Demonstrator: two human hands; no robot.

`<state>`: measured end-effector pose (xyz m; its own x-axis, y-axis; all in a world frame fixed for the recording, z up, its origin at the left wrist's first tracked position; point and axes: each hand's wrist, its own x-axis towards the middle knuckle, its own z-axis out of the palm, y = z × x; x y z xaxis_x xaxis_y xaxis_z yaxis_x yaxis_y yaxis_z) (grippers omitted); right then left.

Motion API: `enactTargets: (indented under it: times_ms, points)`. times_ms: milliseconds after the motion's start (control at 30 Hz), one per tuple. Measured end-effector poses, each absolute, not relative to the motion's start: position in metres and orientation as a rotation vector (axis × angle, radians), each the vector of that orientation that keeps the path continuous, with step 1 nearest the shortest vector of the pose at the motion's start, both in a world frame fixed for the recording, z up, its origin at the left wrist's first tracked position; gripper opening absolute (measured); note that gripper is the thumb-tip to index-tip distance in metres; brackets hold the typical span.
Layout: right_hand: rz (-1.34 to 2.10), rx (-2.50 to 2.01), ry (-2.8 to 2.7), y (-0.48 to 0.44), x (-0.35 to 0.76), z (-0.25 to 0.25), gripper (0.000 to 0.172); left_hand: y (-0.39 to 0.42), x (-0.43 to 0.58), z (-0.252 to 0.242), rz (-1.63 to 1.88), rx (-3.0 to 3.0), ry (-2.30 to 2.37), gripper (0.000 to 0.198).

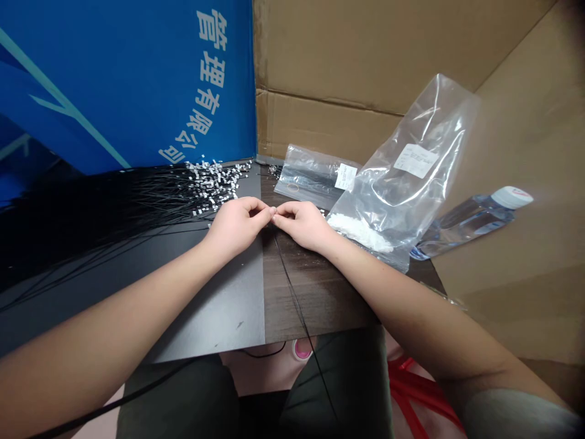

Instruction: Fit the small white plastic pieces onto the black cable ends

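My left hand (237,224) and my right hand (304,224) meet fingertip to fingertip above the table, both pinched closed. A thin black wire (292,290) runs down from their fingertips, over the table's front edge and past my lap. Its upper end is hidden between the fingers, as is any small part held there. Left of my left hand lies a large bundle of black wires (150,198), many tipped with small white connectors (212,180). Close to my right hand, a clear plastic bag (402,183) holds a heap of small white pieces (359,231).
A flatter clear bag (313,177) with black wires inside lies behind my hands. On the right, a water bottle (470,222) leans against the cardboard wall (512,256). A blue printed panel (137,73) stands at the back left. The table (320,292) ends just before my lap.
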<state>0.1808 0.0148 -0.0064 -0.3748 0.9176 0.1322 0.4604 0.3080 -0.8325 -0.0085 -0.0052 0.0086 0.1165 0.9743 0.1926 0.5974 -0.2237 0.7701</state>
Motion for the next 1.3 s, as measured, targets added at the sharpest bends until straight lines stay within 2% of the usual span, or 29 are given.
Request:
enactTargets:
  times_ms: [367,533,800,1300]
  points:
    - [0.973,-1.253,-1.951,0.014,0.178,-0.005,0.026,-0.006,-0.006,0.008,0.951,2.166,1.598,0.022]
    - [1.019,-1.255,-1.929,0.012,0.178,-0.004,0.025,-0.002,-0.007,0.009,0.995,1.915,1.552,0.027]
    - [1.086,-1.169,-1.821,0.018,0.182,-0.01,0.033,0.002,-0.008,0.0,1.195,1.338,1.183,0.03]
    - [1.225,-1.059,-1.772,0.019,0.185,-0.007,0.039,0.001,-0.01,0.001,1.184,1.377,1.106,0.026]
